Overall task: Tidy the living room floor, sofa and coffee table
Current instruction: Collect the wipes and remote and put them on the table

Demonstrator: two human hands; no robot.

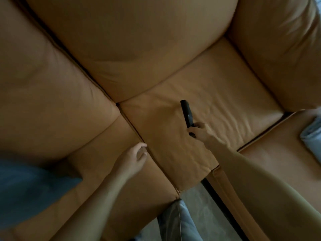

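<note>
Tan sofa (156,49): right hand (201,132) grips black remote (185,112) (markings unreadable), left hand (133,157) relaxed.

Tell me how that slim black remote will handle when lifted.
The slim black bar-shaped remote control looks rigid, so it should lift without bending. The right hand grips only its near end, so the far end may dip. Its flat shape probably will not roll on the tan leather seat cushion.

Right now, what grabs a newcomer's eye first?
The slim black remote control at centre, its near end pinched by the right hand over the tan leather sofa seat. The left hand hangs open by the cushion seam, and blurred blue fabric lies lower left.
</note>
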